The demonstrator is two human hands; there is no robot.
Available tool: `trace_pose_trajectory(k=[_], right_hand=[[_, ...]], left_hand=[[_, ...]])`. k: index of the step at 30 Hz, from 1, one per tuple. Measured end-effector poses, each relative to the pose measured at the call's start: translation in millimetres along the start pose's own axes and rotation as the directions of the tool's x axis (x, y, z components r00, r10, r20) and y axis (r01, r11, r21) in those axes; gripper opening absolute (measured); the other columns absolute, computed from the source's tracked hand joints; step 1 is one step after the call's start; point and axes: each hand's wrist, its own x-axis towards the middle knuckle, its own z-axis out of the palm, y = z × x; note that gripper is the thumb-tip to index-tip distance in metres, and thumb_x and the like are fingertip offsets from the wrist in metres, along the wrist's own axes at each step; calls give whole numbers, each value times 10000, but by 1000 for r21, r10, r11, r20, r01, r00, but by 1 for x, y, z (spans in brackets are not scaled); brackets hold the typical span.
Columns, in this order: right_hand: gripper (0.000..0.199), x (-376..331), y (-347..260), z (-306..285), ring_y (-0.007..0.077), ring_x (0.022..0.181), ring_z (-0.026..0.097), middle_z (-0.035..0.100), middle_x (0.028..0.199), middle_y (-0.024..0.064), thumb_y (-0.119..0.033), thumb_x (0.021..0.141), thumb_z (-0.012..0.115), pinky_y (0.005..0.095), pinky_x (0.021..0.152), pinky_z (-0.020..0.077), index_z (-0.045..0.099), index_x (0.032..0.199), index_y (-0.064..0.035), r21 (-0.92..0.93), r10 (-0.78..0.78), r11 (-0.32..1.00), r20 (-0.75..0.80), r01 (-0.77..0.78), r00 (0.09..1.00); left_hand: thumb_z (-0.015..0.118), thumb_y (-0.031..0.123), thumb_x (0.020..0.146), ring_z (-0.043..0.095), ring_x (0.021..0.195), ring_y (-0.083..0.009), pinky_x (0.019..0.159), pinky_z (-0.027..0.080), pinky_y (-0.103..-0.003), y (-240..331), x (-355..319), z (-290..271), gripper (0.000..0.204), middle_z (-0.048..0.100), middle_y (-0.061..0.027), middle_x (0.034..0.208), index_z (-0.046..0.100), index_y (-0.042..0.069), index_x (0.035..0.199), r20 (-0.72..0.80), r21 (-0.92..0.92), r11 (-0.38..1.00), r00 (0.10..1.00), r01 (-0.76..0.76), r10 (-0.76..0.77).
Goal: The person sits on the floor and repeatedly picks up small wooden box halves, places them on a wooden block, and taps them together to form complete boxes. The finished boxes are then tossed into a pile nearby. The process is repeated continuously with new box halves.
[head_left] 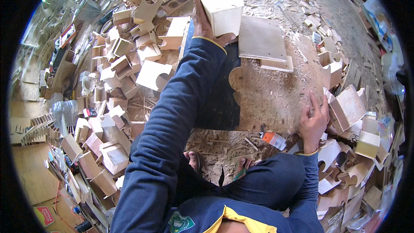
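My left hand (pixel 203 22) reaches to the far side of the low work board (pixel 276 103) and grips a small pale plywood box (pixel 226 17). Its thumb and fingers wrap the box's left and near sides, and the lower edge of the box has a curved cutout. Beside the box lies a flat square plywood panel (pixel 261 39), with another plywood piece (pixel 282 65) partly hidden under it. My right hand (pixel 315 121) rests at the board's right edge, fingers spread, holding nothing. A black sheet (pixel 217 103) covers the board's left part.
Many plywood pieces with curved cutouts (pixel 154 75) are heaped on the left. On the right stand more pieces and a wooden box (pixel 348 108). An orange-and-white packet (pixel 274 140) lies by the near edge. Sawdust covers the floor, and a clear plastic bottle (pixel 64 107) lies far left.
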Motion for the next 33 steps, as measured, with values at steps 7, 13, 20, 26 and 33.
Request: trace_pose_trajectory(k=[7,13,20,26,33], right_hand=[[462,0,-1,-1,456,1283,445,432,1391,317,-155,827,555,485,1067,366,638,1281,-173,0,-6,1000,-1,6,1000],[458,-1,-1,-1,452,1283,445,435,1389,318,-151,818,563,492,1075,347,643,1268,-169,-20,5,1000,-4,-5,1000],[460,-1,-2,-1,454,1281,446,433,1390,322,-144,811,569,484,1075,350,646,1263,-165,-18,9,1000,-6,-9,1000],[469,-2,-3,-1,457,1290,439,428,1393,324,-136,807,569,468,1082,350,643,1270,-162,-8,11,1000,-1,-11,1000],[478,-1,-4,-2,449,1300,431,418,1407,314,-133,805,567,474,1080,347,638,1277,-162,-22,33,999,22,-32,999]], left_hand=[[930,102,481,295,1394,-419,1173,235,-430,-12,4,6,1515,286,-252,1507,-181,78,1511,10,-157,988,1000,-10,12],[921,105,489,285,1398,-426,1173,232,-438,-17,4,7,1501,267,-256,1517,-178,75,1512,18,-234,972,1000,1,3],[906,107,505,269,1399,-439,1171,239,-443,-5,5,1,1468,227,-278,1521,-155,72,1519,23,-24,997,997,74,-74],[910,103,493,267,1388,-444,1166,243,-465,0,5,0,1477,229,-273,1507,-146,90,1525,23,-27,994,994,104,-104],[920,101,467,286,1373,-440,1161,243,-459,-3,7,3,1503,266,-257,1484,-142,109,1530,5,-74,994,997,76,-76]])
